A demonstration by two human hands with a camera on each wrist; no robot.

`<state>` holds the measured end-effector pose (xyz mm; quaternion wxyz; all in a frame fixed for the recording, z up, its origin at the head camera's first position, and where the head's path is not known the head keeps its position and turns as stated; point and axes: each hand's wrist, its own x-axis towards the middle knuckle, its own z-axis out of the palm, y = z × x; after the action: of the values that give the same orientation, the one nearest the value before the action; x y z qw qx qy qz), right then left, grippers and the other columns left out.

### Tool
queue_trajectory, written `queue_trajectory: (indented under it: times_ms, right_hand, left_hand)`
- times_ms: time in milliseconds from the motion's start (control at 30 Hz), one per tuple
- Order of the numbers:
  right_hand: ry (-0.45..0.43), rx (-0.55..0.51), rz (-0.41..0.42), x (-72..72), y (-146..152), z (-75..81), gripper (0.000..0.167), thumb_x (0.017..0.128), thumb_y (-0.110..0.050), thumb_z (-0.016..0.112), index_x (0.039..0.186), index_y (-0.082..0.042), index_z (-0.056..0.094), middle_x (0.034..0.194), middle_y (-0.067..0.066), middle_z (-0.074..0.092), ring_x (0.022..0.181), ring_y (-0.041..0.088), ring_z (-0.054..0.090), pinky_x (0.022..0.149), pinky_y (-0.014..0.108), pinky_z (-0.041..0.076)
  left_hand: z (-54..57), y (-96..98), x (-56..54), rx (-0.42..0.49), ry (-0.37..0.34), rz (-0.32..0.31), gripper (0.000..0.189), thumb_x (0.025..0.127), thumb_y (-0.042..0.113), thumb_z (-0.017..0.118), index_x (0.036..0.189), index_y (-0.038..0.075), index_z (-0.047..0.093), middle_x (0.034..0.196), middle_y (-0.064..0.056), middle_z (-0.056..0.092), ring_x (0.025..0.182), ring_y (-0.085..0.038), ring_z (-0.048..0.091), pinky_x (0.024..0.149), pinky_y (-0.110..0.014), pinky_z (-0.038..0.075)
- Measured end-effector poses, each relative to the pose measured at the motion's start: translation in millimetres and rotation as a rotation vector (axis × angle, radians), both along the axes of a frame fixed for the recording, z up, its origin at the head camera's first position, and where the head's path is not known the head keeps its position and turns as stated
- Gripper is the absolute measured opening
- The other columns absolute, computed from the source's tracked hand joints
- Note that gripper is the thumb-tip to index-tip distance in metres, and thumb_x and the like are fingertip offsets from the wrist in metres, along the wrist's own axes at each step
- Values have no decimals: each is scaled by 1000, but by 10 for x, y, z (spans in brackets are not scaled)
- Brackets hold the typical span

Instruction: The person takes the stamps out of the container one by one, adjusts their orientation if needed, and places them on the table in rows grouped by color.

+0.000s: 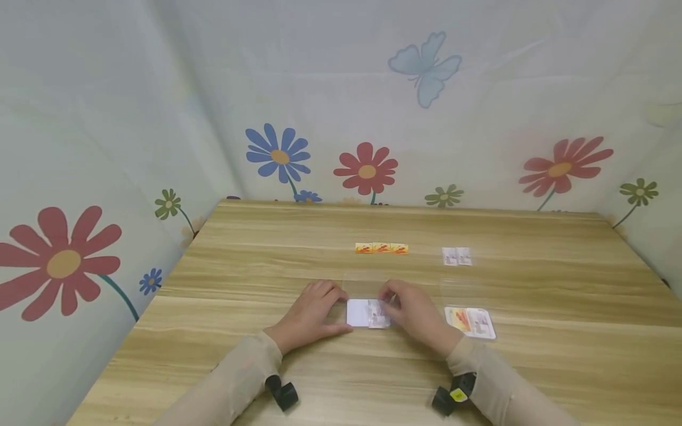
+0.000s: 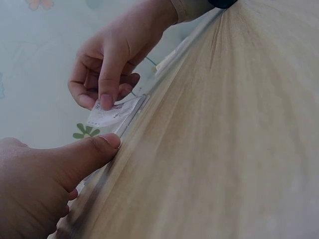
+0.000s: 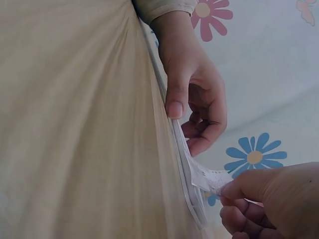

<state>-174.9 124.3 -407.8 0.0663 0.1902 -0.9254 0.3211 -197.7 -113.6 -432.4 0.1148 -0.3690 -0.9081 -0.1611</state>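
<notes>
A small flat white case (image 1: 357,313) with rounded corners lies in front of me. My left hand (image 1: 314,313) holds it at its left end, thumb at the near edge and fingers at the far edge. My right hand (image 1: 418,310) pinches a small printed white sticker (image 1: 378,314) between thumb and fingers, over the right half of the case. In the left wrist view the sticker (image 2: 114,113) is tilted up from the case, and in the right wrist view it bends upward to the right fingertips (image 3: 229,190).
Right of my right hand lies another white case (image 1: 483,323), bearing an orange and a white sticker. Farther back are a row of yellow-orange stickers (image 1: 381,248) and two white printed stickers (image 1: 456,256). Faint clear sheets stand behind both cases. A flowered curtain (image 1: 330,89) borders the wooden table (image 1: 266,236).
</notes>
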Motion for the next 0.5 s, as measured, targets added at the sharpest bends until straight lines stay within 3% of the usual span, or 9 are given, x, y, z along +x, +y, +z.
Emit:
queue_trajectory:
  times_ms: [233, 500]
  right_hand:
    - [-79, -34, 2, -6, 40, 74, 7, 86, -10, 67, 89, -15, 64, 82, -3, 65, 70, 6, 52, 62, 20, 43]
    - [-206, -148, 27, -16, 95, 138, 6, 87, -9, 66, 91, -14, 66, 84, -1, 65, 71, 10, 52, 60, 21, 45]
  left_hand:
    - [3, -1, -4, 0, 5, 3, 50, 75, 49, 76, 108, 14, 62, 108, 0, 59, 106, -18, 54, 98, -39, 43]
    - [32, 4, 15, -2, -5, 6, 50, 75, 49, 76, 108, 14, 62, 109, -1, 59, 106, -18, 54, 98, -39, 43]
